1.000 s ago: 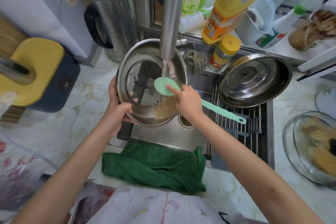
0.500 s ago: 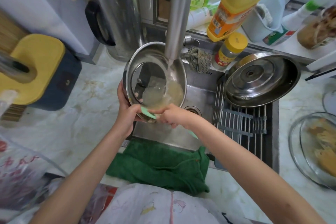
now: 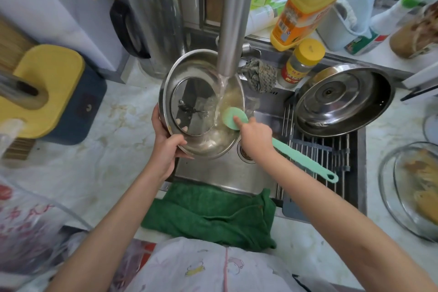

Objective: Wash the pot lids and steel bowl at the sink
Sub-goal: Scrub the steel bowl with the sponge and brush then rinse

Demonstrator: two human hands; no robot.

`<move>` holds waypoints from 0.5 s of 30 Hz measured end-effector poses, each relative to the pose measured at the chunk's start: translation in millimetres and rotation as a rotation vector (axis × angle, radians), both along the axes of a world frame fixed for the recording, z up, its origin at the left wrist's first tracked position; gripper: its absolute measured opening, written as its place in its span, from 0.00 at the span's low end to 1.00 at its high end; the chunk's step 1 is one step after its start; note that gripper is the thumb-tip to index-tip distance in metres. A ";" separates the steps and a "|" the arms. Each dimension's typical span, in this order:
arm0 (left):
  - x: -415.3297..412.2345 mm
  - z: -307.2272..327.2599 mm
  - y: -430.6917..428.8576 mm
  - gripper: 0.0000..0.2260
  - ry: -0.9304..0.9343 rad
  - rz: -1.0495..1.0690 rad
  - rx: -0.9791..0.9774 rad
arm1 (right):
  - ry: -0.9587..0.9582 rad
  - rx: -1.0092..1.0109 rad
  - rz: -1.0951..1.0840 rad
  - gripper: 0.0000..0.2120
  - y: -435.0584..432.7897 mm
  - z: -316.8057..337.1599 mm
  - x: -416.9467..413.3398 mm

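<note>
A steel-rimmed pot lid with a glass centre [image 3: 189, 73] is tilted over the sink under the running tap [image 3: 233, 19]. My left hand [image 3: 167, 144] grips its lower left rim. My right hand [image 3: 257, 136] holds a mint-green long-handled brush [image 3: 305, 161], forefinger pressing the round brush head [image 3: 233, 117] against the lid's right inner side. Water runs down the lid. A second all-steel lid [image 3: 341, 102] lies underside up on the drain rack at the right.
A green towel [image 3: 211, 213] hangs over the sink's front edge. Detergent bottles [image 3: 301, 7] and a yellow-capped jar [image 3: 301, 64] stand behind the sink, a steel kettle [image 3: 151, 21] at back left. A glass dish with food [image 3: 417, 189] sits at the right.
My right hand has come back from the lid's lower edge to its right inner side, brush head facing up again. The lid is tilted a little more towards me.
</note>
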State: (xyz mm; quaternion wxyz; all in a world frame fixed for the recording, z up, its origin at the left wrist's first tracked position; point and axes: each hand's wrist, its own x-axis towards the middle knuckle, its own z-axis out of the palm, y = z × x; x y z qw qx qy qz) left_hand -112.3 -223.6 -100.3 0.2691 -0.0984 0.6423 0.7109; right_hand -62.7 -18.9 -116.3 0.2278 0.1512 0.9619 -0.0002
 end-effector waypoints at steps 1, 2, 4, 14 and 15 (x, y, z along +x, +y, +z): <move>-1.2 1.5 1.5 0.43 0.012 -0.004 -0.006 | -0.010 -0.040 -0.012 0.28 -2.1 0.2 -2.6; -1.9 2.5 3.5 0.43 0.022 -0.008 -0.013 | -0.039 -0.126 -0.035 0.26 -6.0 0.1 -3.8; -2.5 4.1 8.4 0.43 0.028 -0.008 -0.031 | -0.137 -0.406 -0.109 0.24 -18.2 3.5 -3.5; 0.7 -6.9 17.5 0.39 0.004 0.054 -0.051 | -0.130 -1.209 -0.774 0.20 -64.7 21.5 11.8; 0.5 -5.2 17.6 0.40 0.012 0.042 -0.048 | -0.112 -1.058 -0.699 0.21 -61.0 15.4 14.6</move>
